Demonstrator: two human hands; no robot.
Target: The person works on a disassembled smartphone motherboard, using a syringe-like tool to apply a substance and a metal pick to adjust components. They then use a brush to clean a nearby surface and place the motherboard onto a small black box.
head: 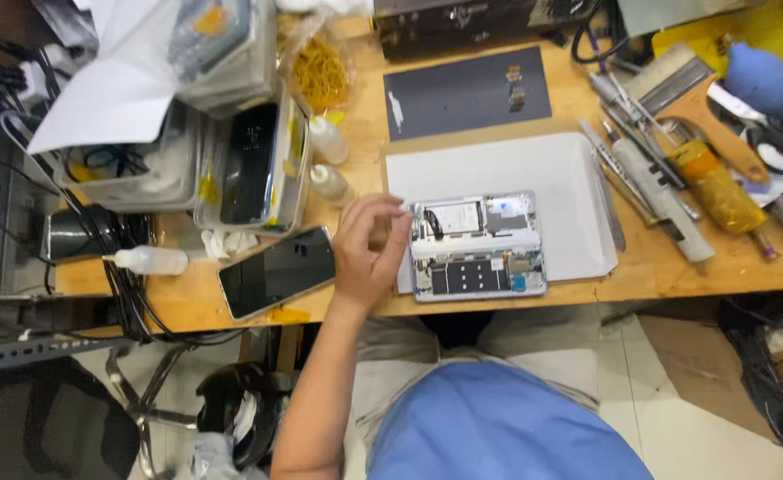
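Observation:
My left hand (369,249) hovers at the left edge of an opened phone (478,246), whose inner boards and battery show. The fingertips are pinched together near the phone's upper left corner; whether they hold a small part I cannot tell. The phone lies on a white mat (507,173) on the wooden workbench (667,271). A separate phone screen panel (278,270), dark glass up, lies just left of the hand. My right hand is out of view.
Small squeeze bottles (327,140) stand behind the hand and another bottle (151,260) lies at the left. Clear bins (258,164) fill the back left. A dark mat (467,92) lies behind the white one. Brushes, tweezers and tubes (676,169) crowd the right.

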